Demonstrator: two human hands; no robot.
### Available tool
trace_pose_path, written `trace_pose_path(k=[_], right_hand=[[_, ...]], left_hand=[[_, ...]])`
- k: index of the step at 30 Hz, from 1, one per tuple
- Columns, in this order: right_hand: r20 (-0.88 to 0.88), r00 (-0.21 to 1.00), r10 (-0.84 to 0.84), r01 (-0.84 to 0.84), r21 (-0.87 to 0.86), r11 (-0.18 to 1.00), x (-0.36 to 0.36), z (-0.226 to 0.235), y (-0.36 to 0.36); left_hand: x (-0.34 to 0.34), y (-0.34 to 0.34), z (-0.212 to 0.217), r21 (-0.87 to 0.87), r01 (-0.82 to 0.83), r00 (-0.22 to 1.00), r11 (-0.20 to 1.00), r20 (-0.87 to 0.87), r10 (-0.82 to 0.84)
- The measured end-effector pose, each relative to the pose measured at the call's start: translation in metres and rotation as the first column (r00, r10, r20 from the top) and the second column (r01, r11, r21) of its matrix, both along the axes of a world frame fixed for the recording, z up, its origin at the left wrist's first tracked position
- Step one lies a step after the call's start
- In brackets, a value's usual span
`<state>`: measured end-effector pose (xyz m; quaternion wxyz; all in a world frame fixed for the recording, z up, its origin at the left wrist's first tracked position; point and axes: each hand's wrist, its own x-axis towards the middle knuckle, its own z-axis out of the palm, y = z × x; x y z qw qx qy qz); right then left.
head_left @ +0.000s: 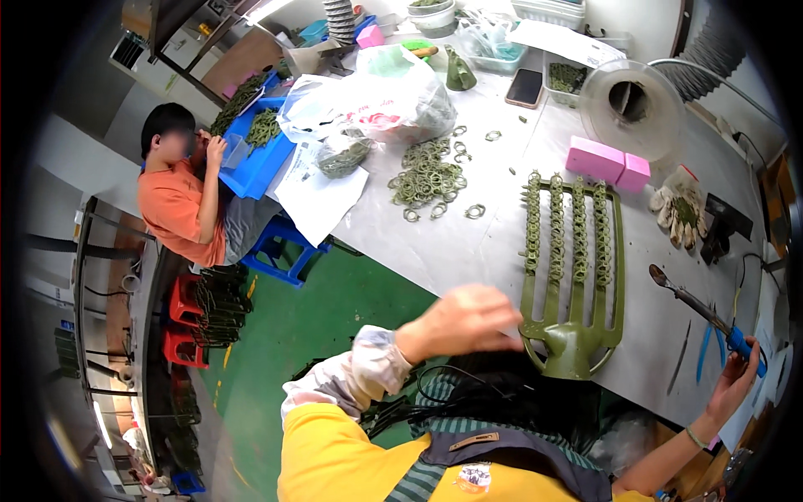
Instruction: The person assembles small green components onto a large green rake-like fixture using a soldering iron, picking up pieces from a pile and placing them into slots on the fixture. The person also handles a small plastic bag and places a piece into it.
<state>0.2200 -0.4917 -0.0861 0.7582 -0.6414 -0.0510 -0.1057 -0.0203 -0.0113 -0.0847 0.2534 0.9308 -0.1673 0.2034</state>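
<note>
My right hand (729, 386), at the lower right, is closed on the blue handle of a soldering iron (711, 315). The iron's long metal shaft points up and left to a brownish tip. My left hand (468, 322) is by the lower left corner of an olive-green slotted frame (617, 276); motion blurs its fingertips, and I cannot tell whether they touch the frame. Rows of small green ring-shaped pieces (579, 234) are set along the frame's bars. A funnel-shaped base (571, 351) is at its near end. Loose green rings (431, 174) lie heaped farther left.
Pink blocks (595, 161), gloves (679, 205) and a clear round hood (661, 117) sit beyond the frame. Blue-handled pliers (707, 353) and a thin dark blade (679, 358) lie right. Plastic bags (385, 92) and a phone (524, 88) are farther back. A person in orange (180, 201) works at left.
</note>
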Motion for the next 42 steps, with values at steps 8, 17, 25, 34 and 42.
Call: trace_pose_path(k=[8,17,25,34,42], right_hand=[[-0.077,0.997,0.002,0.007,0.12,0.993,0.007,0.008,0.001],[-0.136,0.979,-0.154,0.172,0.131,0.976,0.004,0.03,0.035],[-0.126,0.977,-0.17,0.186,0.132,0.974,0.017,0.029,0.043],[-0.098,0.985,-0.14,0.15,0.1,0.984,0.017,0.028,0.044],[-0.068,0.985,-0.157,0.161,0.045,0.986,0.014,0.025,0.037]], left_hand=[[0.009,0.29,-0.022,0.334,-0.869,0.465,0.366,0.291,0.836],[-0.015,0.341,-0.022,0.512,-0.644,0.709,0.568,0.12,0.695],[-0.037,0.282,-0.023,0.511,-0.615,0.756,0.601,0.164,0.634],[-0.034,0.348,-0.011,0.069,-0.844,0.532,0.532,-0.013,0.846],[-0.007,0.298,0.003,0.108,-0.779,0.619,0.618,-0.027,0.785]])
